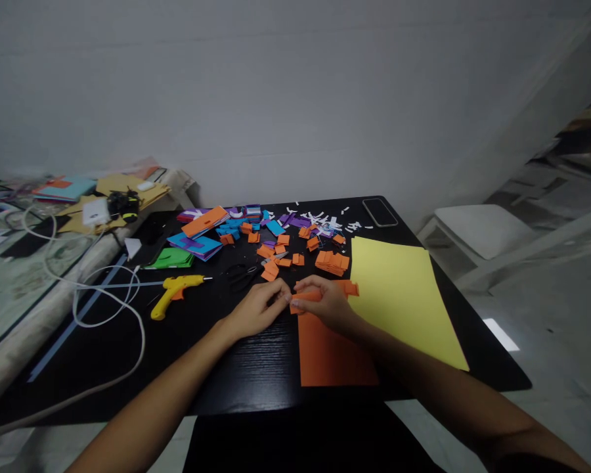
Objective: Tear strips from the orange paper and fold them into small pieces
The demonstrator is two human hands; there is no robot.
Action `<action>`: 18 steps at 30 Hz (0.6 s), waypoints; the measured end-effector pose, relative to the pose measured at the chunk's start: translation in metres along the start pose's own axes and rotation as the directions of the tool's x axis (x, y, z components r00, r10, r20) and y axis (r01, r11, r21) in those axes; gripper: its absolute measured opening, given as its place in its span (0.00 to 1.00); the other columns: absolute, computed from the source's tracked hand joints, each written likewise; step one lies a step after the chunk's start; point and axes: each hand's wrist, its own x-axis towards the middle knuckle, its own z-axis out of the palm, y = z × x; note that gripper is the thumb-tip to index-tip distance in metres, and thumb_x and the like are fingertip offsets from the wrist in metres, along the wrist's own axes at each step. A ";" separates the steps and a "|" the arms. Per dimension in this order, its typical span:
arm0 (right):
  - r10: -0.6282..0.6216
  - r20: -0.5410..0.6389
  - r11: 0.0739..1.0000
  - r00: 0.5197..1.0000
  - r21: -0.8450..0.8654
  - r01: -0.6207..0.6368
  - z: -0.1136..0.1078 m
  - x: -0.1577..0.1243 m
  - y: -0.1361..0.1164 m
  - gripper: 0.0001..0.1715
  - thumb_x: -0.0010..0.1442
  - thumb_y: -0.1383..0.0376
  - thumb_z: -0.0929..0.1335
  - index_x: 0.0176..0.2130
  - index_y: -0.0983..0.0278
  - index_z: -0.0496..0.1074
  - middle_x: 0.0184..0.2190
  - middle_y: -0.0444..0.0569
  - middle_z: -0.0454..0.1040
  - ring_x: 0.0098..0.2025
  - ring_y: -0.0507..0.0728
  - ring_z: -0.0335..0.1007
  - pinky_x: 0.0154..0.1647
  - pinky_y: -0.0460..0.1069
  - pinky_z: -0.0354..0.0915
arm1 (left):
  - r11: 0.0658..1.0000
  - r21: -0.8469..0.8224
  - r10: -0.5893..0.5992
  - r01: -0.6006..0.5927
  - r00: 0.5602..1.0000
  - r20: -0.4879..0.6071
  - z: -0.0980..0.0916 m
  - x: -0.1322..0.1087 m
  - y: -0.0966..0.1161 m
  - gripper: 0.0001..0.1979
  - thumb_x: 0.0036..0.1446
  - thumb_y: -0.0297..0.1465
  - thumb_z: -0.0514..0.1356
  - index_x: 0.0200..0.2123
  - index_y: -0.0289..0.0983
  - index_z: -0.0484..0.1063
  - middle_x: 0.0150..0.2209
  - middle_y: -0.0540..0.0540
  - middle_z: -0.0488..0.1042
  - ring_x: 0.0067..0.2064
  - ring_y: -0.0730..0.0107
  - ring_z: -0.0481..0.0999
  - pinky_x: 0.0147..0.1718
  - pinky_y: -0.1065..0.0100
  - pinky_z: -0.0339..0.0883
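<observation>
Dim, flat grey light. Soft sheen on counter below left grip; bright patch on floor, well right of right grip. Edges stretched, wide-angle; far-right background blurry.

On the table, the sheet lies nearest the front, reaching under the right hand; the left hand is to its left. The paper stack lies right of the sheet. Behind the hands are the tabs, with scraps behind those and the phone at the far right corner. Left lie the scissors, then the glue gun, with cards behind it. The stool stands right of the table.
</observation>
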 end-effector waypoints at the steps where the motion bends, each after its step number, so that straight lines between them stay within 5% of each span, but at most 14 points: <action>1: 0.023 0.012 0.999 1.000 0.026 -0.023 0.000 0.000 -0.001 0.19 0.46 0.59 0.79 0.37 0.62 0.76 0.36 0.48 0.78 0.37 0.57 0.77 0.36 0.52 0.77 | 1.000 0.004 0.003 -0.003 1.000 0.004 0.000 0.000 0.001 0.12 0.69 0.35 0.53 0.34 0.36 0.69 0.30 0.50 0.72 0.32 0.72 0.70 0.33 0.71 0.62; 9: 0.215 0.101 0.935 0.971 0.266 -0.235 0.002 0.002 -0.003 0.32 0.37 0.60 0.83 0.40 0.63 0.72 0.27 0.42 0.78 0.28 0.55 0.77 0.34 0.53 0.77 | 1.000 0.003 0.002 -0.001 0.995 -0.101 0.003 0.001 -0.002 0.12 0.69 0.34 0.52 0.34 0.36 0.68 0.29 0.51 0.70 0.31 0.72 0.69 0.33 0.71 0.61; 18: 0.134 0.073 0.964 0.988 0.223 -0.148 0.002 0.000 0.004 0.31 0.39 0.61 0.82 0.41 0.61 0.69 0.27 0.40 0.76 0.28 0.56 0.78 0.33 0.53 0.75 | 0.993 -0.110 -0.045 0.039 0.998 -0.052 0.003 0.002 -0.004 0.13 0.65 0.37 0.59 0.33 0.34 0.75 0.30 0.49 0.74 0.30 0.73 0.69 0.31 0.72 0.62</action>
